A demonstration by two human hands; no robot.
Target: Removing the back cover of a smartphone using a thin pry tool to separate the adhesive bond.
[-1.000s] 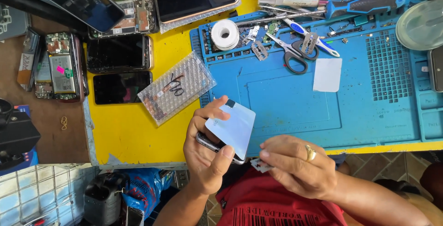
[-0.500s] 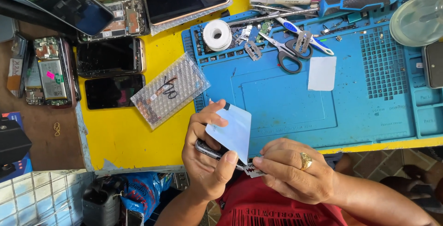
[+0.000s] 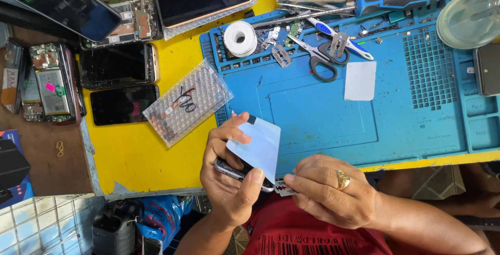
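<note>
L hand [image 3: 229, 182] fingers clamped on phone [image 3: 237, 170] w/ film sheet [image 3: 258, 145] peeled up over it, long axis running down-right toward R hand [image 3: 328, 192], whose fingers pinch razor blade [image 3: 284, 187] at phone's lower end, off tabletop [image 3: 135, 156] edge.

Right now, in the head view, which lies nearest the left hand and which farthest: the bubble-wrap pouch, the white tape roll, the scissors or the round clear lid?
1. Bubble-wrap pouch, just up and left of the left hand, on the yellow table.
2. White tape roll, straight above, at the blue mat's top left corner.
3. Scissors, up and right on the mat.
4. Round clear lid, far top right.
</note>
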